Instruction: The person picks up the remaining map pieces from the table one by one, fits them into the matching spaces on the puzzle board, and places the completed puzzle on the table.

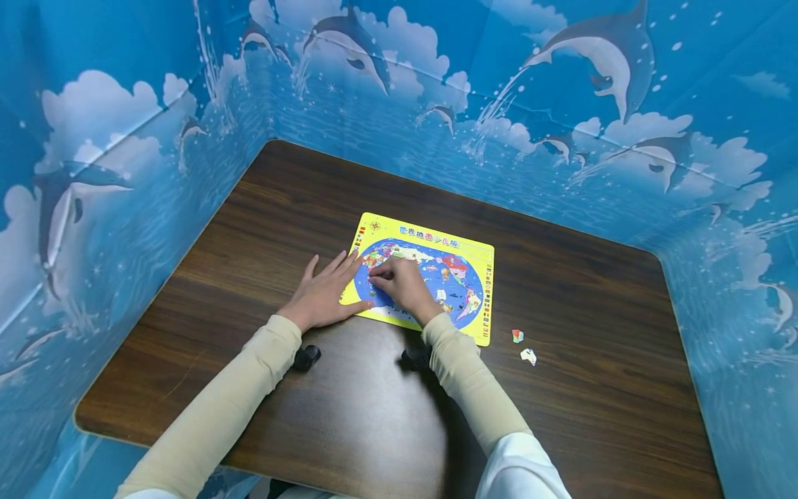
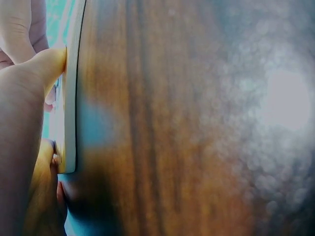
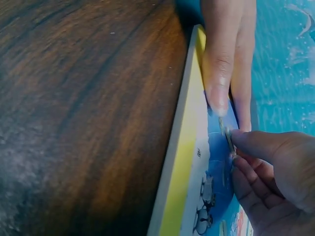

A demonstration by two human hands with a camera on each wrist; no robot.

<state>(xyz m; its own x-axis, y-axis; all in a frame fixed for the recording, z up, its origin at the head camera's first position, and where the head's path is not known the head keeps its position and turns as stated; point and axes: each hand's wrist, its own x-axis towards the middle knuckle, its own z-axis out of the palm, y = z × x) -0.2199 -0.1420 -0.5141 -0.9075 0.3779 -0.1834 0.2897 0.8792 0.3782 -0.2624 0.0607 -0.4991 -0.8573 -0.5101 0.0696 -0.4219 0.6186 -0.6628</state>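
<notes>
A yellow-bordered world map puzzle board [image 1: 476,255] with a blue oval map lies on the table. My left hand [image 1: 324,294] rests with fingers spread over its left edge, thumb along the lower border. Over the left part of the map, my right hand [image 1: 404,284] pinches a small thin puzzle piece [image 3: 229,140] between thumb and fingertips. The right wrist view shows that piece almost edge-on, close over the board; its picture is hidden. Left fingertips come right near it there.
Right of the board lie two loose puzzle pieces, a red-and-green one [image 1: 517,336] and a mostly white one [image 1: 528,357]. Small black devices [image 1: 306,357] show beside both wrists. The dark wooden table [image 1: 598,312] meets dolphin-print curtains [image 1: 399,125] at its back and sides.
</notes>
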